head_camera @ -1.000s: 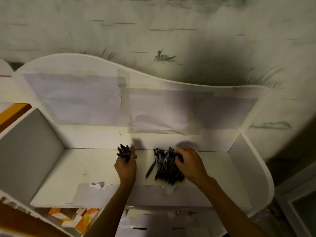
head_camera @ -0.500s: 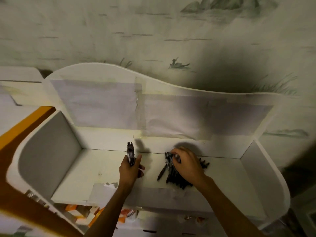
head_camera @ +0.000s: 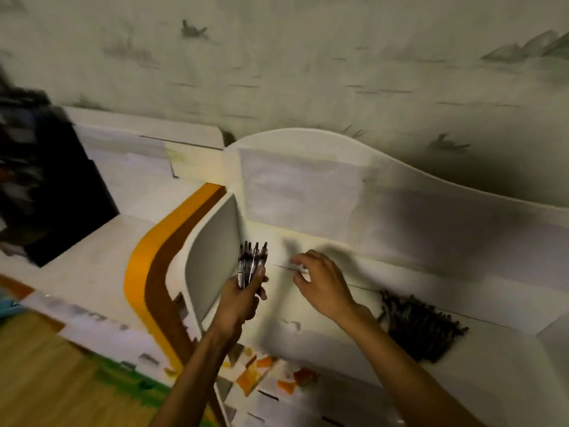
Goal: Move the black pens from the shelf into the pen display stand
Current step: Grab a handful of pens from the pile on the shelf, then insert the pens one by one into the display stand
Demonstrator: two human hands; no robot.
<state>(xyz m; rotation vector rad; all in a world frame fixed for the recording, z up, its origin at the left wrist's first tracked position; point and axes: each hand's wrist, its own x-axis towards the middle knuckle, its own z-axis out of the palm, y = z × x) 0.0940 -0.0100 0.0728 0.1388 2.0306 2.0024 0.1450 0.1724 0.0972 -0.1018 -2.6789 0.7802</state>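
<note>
My left hand (head_camera: pixel 243 298) grips a bundle of black pens (head_camera: pixel 252 261) upright, just right of the white shelf's left side panel (head_camera: pixel 212 257). My right hand (head_camera: pixel 320 283) hovers over the shelf floor (head_camera: pixel 323 322) with relaxed, slightly curled fingers and holds nothing. A loose pile of black pens (head_camera: pixel 421 326) lies on the shelf floor to the right of my right forearm. A dark, blurred object (head_camera: pixel 40 186) stands at the far left; I cannot tell whether it is the pen display stand.
The shelf has a wavy white back panel (head_camera: pixel 369 192) against a painted wall. An orange and brown curved band (head_camera: pixel 154 266) runs left of the shelf. Orange packets (head_camera: pixel 261 371) lie on a lower level. Wooden flooring (head_camera: pixel 46 380) shows at bottom left.
The view has swung left. My right hand has lifted off the pen pile and moved left, holding nothing. My left hand holds its pens higher and more upright.
</note>
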